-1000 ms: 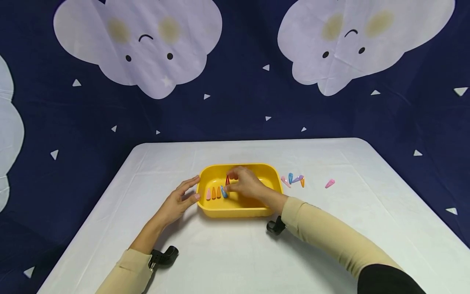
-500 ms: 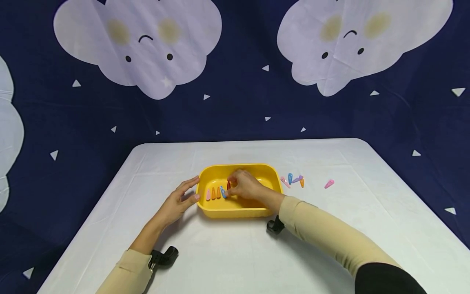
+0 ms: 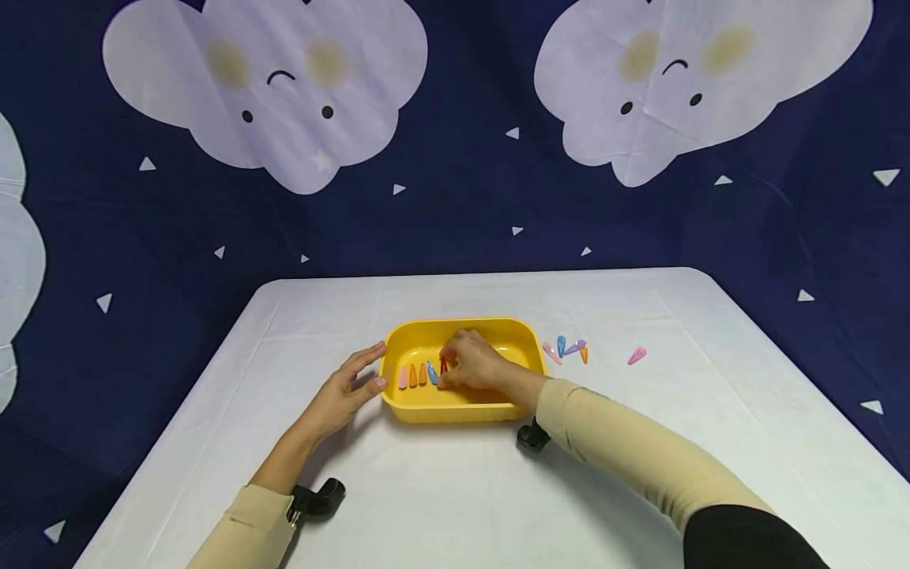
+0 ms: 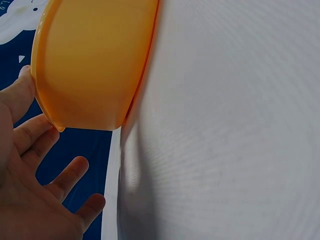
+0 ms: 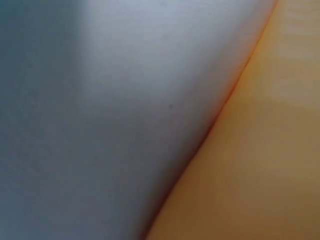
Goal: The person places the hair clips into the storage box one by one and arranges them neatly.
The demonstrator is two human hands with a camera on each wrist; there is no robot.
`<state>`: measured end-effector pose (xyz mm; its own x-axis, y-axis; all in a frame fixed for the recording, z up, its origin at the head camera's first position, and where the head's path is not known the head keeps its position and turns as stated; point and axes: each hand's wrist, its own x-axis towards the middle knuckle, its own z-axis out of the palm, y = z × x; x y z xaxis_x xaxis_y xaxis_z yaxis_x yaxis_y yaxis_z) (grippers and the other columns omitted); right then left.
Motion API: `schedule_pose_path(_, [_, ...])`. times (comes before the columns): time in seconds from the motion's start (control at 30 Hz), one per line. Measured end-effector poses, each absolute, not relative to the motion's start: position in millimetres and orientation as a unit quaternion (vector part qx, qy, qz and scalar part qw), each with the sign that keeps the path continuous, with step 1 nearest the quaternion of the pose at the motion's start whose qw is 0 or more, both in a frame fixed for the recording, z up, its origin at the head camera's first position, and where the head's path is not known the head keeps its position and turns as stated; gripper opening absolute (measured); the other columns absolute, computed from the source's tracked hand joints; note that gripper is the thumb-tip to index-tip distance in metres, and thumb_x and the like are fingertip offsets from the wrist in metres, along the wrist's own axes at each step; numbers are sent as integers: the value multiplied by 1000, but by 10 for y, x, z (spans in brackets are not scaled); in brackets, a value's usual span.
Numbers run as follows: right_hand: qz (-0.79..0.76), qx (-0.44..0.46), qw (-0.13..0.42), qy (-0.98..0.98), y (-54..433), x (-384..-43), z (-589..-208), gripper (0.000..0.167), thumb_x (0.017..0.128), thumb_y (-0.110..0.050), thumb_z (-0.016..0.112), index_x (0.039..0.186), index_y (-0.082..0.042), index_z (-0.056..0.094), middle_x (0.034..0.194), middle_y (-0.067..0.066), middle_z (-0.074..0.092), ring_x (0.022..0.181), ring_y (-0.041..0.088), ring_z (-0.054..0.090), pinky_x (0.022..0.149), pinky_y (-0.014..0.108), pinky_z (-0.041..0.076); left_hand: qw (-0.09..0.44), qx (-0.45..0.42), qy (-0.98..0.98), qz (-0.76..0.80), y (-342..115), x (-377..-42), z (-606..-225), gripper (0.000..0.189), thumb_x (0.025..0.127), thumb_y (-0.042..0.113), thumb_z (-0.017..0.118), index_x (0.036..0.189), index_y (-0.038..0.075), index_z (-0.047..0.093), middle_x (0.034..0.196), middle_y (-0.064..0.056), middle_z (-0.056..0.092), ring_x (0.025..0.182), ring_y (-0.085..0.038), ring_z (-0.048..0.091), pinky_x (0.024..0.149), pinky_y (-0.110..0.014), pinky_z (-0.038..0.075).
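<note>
A yellow tray [image 3: 455,413] stands on the white table. Inside it, my right hand [image 3: 478,362] pinches a red hair clip [image 3: 444,365] between thumb and fingers, low over the tray floor. Just left of that clip lies a blue hair clip [image 3: 431,373], followed by two orange hair clips [image 3: 418,374] and a pink hair clip [image 3: 403,378], all in one row. My left hand [image 3: 346,393] touches the tray's left end with relaxed, spread fingers. The left wrist view shows its fingertips [image 4: 50,131] at the rim. Only the tray's outer wall [image 5: 260,165] fills the right wrist view's side.
Right of the tray, a loose group holds a pink clip [image 3: 551,353], a blue clip [image 3: 562,345], a purple clip [image 3: 575,347] and an orange clip [image 3: 584,355]. Another pink clip [image 3: 637,356] lies farther right. Behind the table hangs a dark blue cloud-patterned cloth [image 3: 455,221].
My right hand has lowered the red hair clip slightly toward the tray floor and shifted a little right, beside the blue clip. My left hand has stayed at the tray's left end.
</note>
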<state>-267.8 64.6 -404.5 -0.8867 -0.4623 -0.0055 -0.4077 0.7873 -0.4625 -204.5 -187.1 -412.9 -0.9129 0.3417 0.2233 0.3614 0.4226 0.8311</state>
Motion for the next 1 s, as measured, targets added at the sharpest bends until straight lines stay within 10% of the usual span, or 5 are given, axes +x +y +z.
schedule_pose_path(1.0, [-188, -248, 44, 949, 634, -2653, -4060, 50, 71, -40, 81, 108, -8, 67, 104, 3, 57, 102, 22, 45, 94, 37, 39, 11, -208, -844, -495, -1875, -2038, -4122, 54, 93, 20, 59, 142, 7, 42, 152, -12, 35, 143, -36, 24, 112, -64, 19])
